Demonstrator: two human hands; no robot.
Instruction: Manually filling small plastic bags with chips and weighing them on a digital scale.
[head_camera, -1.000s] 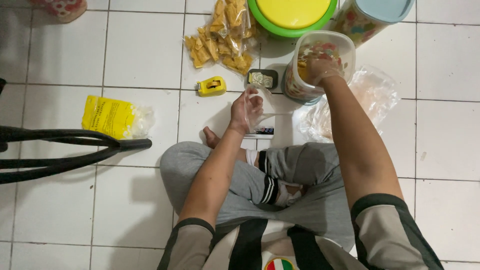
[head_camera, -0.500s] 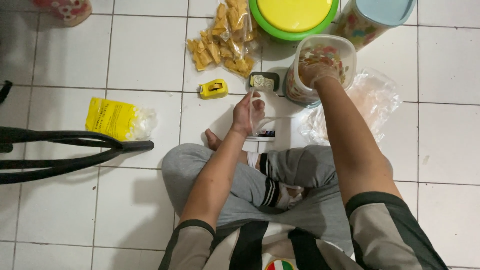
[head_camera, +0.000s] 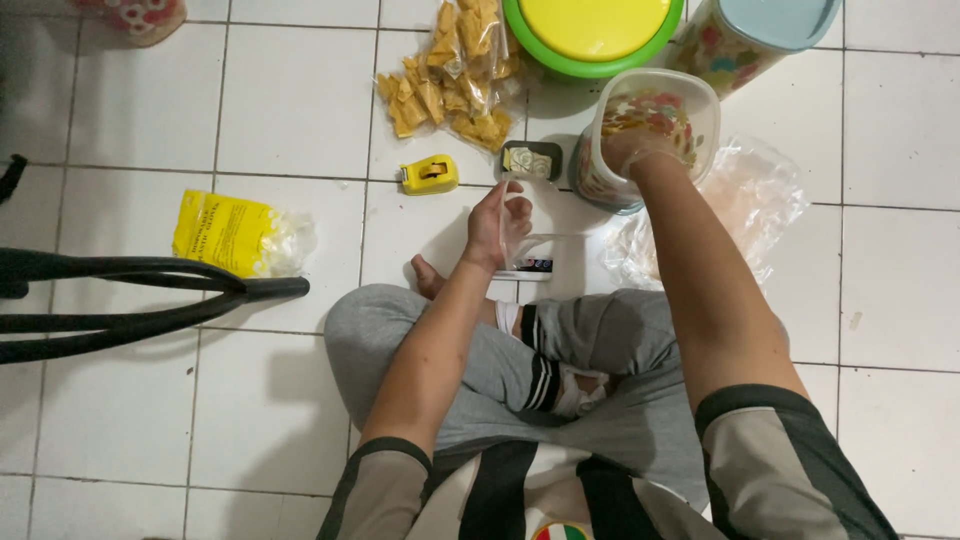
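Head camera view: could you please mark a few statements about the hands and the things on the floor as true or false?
1. The right hand is inside the clear plastic jar. True.
2. The left hand holds the yellow tape dispenser. False: the dispenser lies apart on the tiled floor; the left hand holds a small clear plastic bag.
3. The yellow packet lies to the person's left, near the black metal legs. True.
4. The green tub with the yellow lid is open. False: its lid is on.
5. The bag of yellow chips lies on the person's lap. False: it lies on the floor beyond the dispenser.
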